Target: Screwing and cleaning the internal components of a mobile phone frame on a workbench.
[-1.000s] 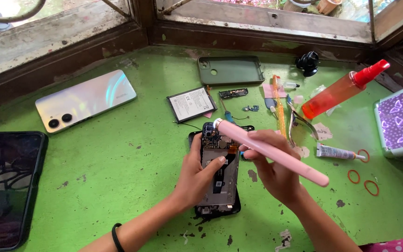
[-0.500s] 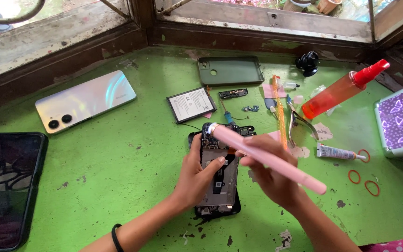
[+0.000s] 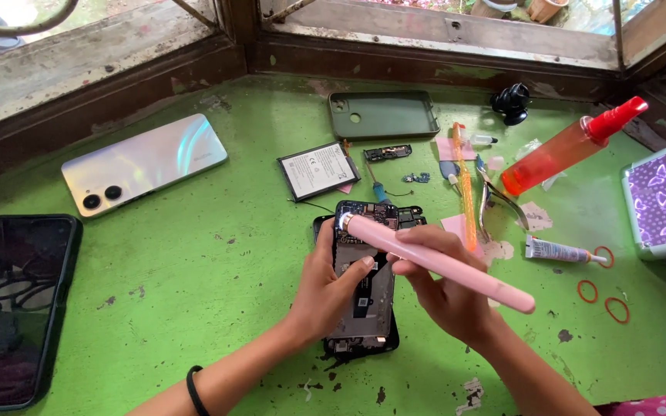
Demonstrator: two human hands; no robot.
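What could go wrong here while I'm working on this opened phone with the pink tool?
The pink tool in the right hand has its tip at the top of the opened phone; a slip could scratch the exposed parts. The left hand only steadies the phone from one side, so it might slide on the green table. Small loose parts lie near the battery and could get swept away by an arm.

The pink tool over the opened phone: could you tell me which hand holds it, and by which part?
The right hand grips the pink tool around its middle, tip at the opened phone, which the left hand steadies.
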